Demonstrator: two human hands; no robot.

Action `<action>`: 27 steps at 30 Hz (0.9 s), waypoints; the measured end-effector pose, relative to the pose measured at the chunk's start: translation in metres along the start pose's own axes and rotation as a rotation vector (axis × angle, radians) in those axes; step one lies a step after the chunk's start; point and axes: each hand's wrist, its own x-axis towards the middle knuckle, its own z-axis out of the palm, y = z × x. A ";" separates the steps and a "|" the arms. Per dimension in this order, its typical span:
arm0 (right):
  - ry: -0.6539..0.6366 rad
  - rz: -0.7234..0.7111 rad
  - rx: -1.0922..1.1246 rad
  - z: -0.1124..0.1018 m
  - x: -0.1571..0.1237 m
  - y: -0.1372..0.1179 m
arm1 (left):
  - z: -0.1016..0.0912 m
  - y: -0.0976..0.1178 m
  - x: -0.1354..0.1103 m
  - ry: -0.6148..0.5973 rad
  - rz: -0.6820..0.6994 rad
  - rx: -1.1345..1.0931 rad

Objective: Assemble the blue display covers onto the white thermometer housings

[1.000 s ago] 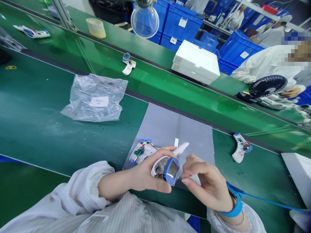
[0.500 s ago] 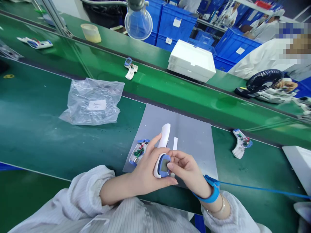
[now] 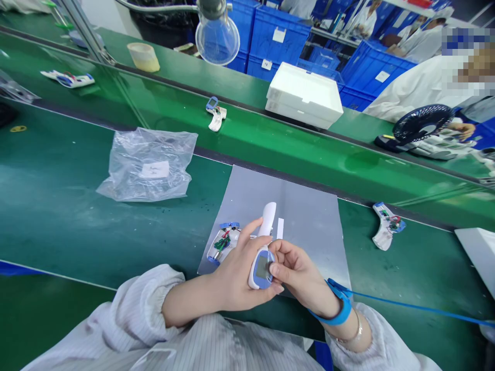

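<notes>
My left hand (image 3: pixel 235 273) grips a white thermometer shell with a blue screen frame (image 3: pixel 262 252), its handle pointing away from me. The fingers of my right hand (image 3: pixel 297 273) are pinched together and press on the screen end of that shell. A blue wrist strap (image 3: pixel 337 308) circles my right wrist. Both hands hover over a grey mat (image 3: pixel 305 216). Just left of my left hand lies an open half-shell with wires and a circuit board (image 3: pixel 222 242). A small white strip (image 3: pixel 280 228) rests on the mat.
A crumpled clear plastic bag (image 3: pixel 149 164) lies to the left. Another open thermometer half (image 3: pixel 385 231) sits right of the mat, one more (image 3: pixel 215 114) on the conveyor belt. White foam box (image 3: pixel 305 95), black fan (image 3: pixel 421 123), magnifier lamp (image 3: pixel 217 33) and blue crates stand behind. A person in white sits at right.
The shell has turned from screen-up sideways to handle pointing away. My right hand has closed in from beside it onto the screen end, and both hands now keep nearly still.
</notes>
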 end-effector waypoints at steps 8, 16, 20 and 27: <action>0.067 0.083 0.070 -0.009 -0.008 0.008 | 0.000 0.005 0.002 -0.162 -0.076 0.084; 0.089 0.044 -0.092 -0.017 -0.009 -0.007 | 0.000 0.003 -0.006 -0.259 -0.081 0.022; 0.448 -0.011 -0.486 -0.079 -0.046 -0.043 | -0.004 0.003 -0.011 -0.304 -0.135 0.010; 1.160 0.187 -1.145 -0.178 -0.144 -0.088 | -0.017 0.013 -0.011 -0.385 -0.117 0.044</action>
